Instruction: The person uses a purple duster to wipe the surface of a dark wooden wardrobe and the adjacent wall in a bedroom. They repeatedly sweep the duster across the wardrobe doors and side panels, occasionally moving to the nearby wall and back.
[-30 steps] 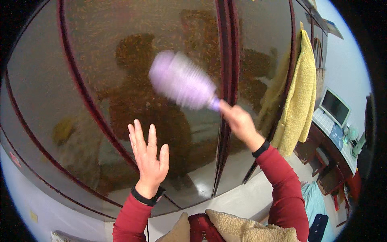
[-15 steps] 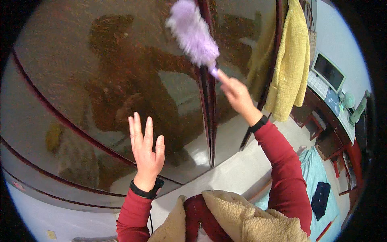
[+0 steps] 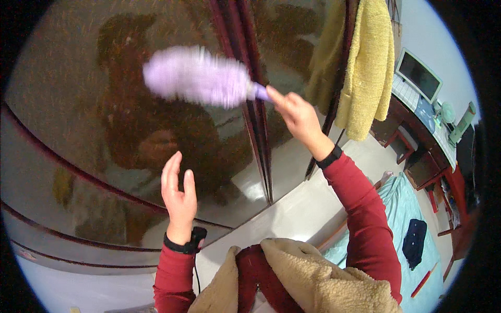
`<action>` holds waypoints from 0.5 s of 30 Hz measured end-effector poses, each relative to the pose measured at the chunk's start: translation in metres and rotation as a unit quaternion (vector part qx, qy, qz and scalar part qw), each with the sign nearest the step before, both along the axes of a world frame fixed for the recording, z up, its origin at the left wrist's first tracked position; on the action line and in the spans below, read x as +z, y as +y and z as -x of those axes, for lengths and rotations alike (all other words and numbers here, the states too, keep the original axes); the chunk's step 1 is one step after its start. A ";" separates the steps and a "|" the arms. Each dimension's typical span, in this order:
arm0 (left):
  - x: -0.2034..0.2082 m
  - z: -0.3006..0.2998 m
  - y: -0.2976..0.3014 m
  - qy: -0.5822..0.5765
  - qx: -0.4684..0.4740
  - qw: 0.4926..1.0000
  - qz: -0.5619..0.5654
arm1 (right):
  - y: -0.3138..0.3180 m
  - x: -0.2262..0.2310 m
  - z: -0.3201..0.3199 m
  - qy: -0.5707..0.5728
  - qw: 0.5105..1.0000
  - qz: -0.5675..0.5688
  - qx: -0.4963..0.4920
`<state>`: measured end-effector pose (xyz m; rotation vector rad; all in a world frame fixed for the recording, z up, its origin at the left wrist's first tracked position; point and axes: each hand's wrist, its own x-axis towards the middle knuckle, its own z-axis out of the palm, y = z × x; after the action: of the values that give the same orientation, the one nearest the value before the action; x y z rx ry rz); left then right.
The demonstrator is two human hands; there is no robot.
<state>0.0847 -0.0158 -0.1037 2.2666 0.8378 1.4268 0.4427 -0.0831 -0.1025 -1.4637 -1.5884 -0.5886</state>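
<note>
A fluffy lilac feather duster lies across the front of the dark, glossy wardrobe door, its head blurred by motion. My right hand is closed round its purple handle, with the index finger stretched along it. Whether the fluff touches the door I cannot tell. Lower and to the left, my left hand is raised in front of the same door, fingers extended and thumb apart, holding nothing. Both wrists wear black bands, and the door mirrors my body and arms.
A yellow fleecy garment hangs at the wardrobe's right edge. Farther right stands a desk with a monitor and a small fan. A light blue sheet carries a dark folded cloth and a red stick-like thing.
The duster's head has swung left and down, from steeply upright to nearly level. My left hand has turned more side-on, its fingers closer together. The view has shifted slightly.
</note>
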 end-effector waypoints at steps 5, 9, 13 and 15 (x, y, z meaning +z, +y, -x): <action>-0.033 0.012 0.007 -0.051 -0.013 0.990 0.134 | 0.033 0.018 0.086 0.085 0.988 -0.040 0.123; -0.104 0.040 0.012 0.135 -0.055 0.925 0.352 | 0.033 -0.050 0.147 -0.076 0.976 0.138 0.152; -0.170 0.078 0.005 0.283 -0.017 0.869 0.405 | 0.024 -0.132 0.146 -0.245 0.917 0.289 0.124; -0.189 0.099 0.005 0.350 -0.005 0.842 0.412 | 0.022 -0.147 0.120 -0.303 0.883 0.347 0.090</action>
<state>-0.0142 -0.0111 -0.2928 1.9986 1.3060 0.0552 0.3226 -0.0608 -0.2495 -1.6916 -2.5974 -0.3942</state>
